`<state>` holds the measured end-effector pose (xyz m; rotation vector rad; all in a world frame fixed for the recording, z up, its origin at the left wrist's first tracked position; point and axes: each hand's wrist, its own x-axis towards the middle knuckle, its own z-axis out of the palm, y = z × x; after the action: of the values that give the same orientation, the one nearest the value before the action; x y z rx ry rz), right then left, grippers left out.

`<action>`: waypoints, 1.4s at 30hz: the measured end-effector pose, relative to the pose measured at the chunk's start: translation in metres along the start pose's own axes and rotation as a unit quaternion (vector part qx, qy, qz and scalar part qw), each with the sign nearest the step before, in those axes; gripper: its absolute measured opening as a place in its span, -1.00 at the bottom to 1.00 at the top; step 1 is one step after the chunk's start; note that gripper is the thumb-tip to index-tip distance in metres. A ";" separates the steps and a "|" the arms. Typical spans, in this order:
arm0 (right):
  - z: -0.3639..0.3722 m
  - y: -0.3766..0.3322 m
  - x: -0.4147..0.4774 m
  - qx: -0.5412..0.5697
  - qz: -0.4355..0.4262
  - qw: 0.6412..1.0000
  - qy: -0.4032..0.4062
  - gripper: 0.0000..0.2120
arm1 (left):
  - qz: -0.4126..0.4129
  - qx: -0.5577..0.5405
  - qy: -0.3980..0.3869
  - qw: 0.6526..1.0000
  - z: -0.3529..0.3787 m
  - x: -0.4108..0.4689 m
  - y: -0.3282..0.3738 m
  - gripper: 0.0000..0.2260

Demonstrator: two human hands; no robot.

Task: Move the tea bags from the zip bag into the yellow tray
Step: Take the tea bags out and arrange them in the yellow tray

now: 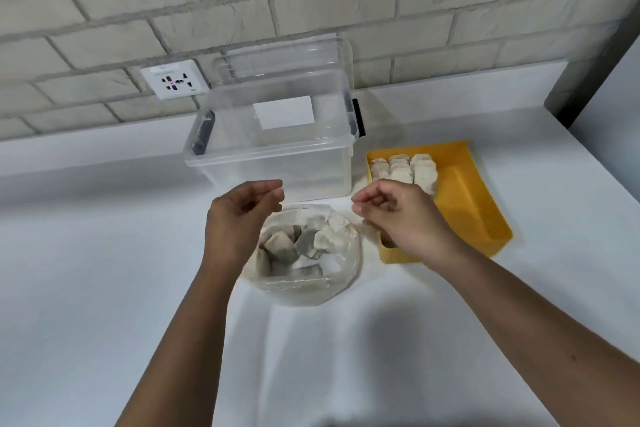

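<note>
A clear zip bag (pixel 341 282) lies open on the white counter, with several tea bags (pixel 311 241) loose inside. My left hand (pixel 239 218) hovers over the bag's left rim, fingers loosely curled, holding nothing. Between the bag and the yellow tray (pixel 474 204), my right hand (pixel 401 218) hangs with fingers loosely curled and nothing visible in them. It covers the tray's near left corner, where a small dark shape shows under the palm. Rows of tea bags (pixel 403 170) stand in the tray's far left part.
A clear lidless plastic storage box (pixel 277 163) with dark latches stands right behind the zip bag. Its lid (pixel 287 55) leans on the brick wall, next to a wall socket (pixel 175 80). White counter stretches to the left and front.
</note>
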<state>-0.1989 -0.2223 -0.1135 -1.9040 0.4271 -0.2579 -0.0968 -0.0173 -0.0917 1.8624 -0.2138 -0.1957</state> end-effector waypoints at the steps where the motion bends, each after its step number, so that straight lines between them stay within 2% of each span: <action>1: 0.010 0.002 -0.002 0.008 -0.008 1.000 -0.016 -0.92 | -0.008 -0.003 0.001 1.000 -0.006 -0.001 -0.005 -0.89; 4: 0.037 0.009 -0.005 -0.051 -0.041 0.997 -0.052 -0.91 | -0.008 0.034 -0.015 0.999 -0.012 -0.006 -0.022 -0.87; 7: 0.059 0.016 -0.002 -0.210 -0.109 0.970 -0.054 -0.91 | 0.087 0.196 -0.045 0.976 -0.009 -0.009 -0.043 -0.82; 9: 0.069 0.014 0.003 -0.314 -0.144 0.937 -0.055 -0.88 | 0.194 0.338 -0.035 0.920 -0.006 -0.007 -0.056 -0.82; 11: 0.079 0.013 0.010 -0.383 -0.167 0.906 -0.065 -0.85 | 0.248 0.461 0.013 0.852 -0.004 -0.005 -0.067 -0.82; 14: 0.088 0.011 0.016 -0.416 -0.168 0.891 -0.072 -0.83 | 0.228 0.558 0.055 0.796 -0.002 -0.007 -0.071 -0.85; 16: 0.091 0.012 0.018 -0.418 -0.165 0.891 -0.071 -0.82 | 0.206 0.588 0.074 0.779 -0.001 -0.007 -0.075 -0.84; 21: 0.096 0.011 0.020 -0.429 -0.162 0.887 -0.062 -0.80 | 0.150 0.593 0.062 0.789 0.002 -0.003 -0.087 -0.87; 24: 0.102 0.007 0.022 -0.441 -0.163 0.880 -0.065 -0.76 | 0.120 0.579 0.039 0.805 0.004 -0.001 -0.089 -0.79; 28: 0.110 -0.001 0.026 -0.456 -0.180 0.868 -0.079 -0.73 | 0.100 0.573 0.020 0.813 0.003 0.002 -0.092 -0.78; 34: 0.103 -0.005 0.032 -0.429 -0.189 0.879 -0.080 -0.68 | 0.135 0.482 0.005 0.866 -0.005 -0.006 -0.092 -0.87; 38: 0.099 -0.011 0.036 -0.416 -0.219 0.873 -0.127 -0.59 | 0.179 0.432 0.004 0.884 -0.014 -0.016 -0.086 -0.93; 42: 0.092 -0.014 0.038 -0.360 -0.219 0.895 -0.146 -0.72 | 0.195 0.377 0.001 0.905 -0.021 -0.020 -0.082 -0.96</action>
<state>-0.1272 -0.1548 -0.1346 -2.7172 -0.1555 -0.1004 -0.1071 0.0306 -0.1633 2.5292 -0.7361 0.2018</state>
